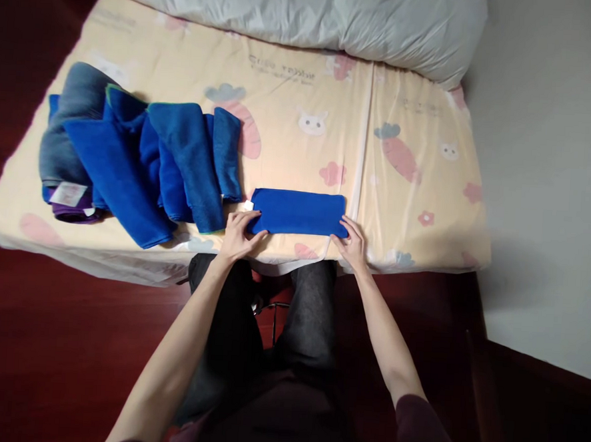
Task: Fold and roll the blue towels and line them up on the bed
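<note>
In the head view a blue towel (299,212) lies flat on the bed near its front edge, folded into a long narrow rectangle. My left hand (238,235) grips its lower left corner between thumb and fingers. At the opposite end, the lower right corner is pinched by my right hand (353,244). A small white tag (249,205) sticks out at the towel's left end, just above my left fingers.
Left of my hands is a loose heap of blue towels (123,170), with a grey-blue one (76,121) and a purple roll (76,211). The bed (289,160) has a yellow rabbit-and-carrot sheet. A pale quilt (308,15) lies behind; a wall (544,163) stands right.
</note>
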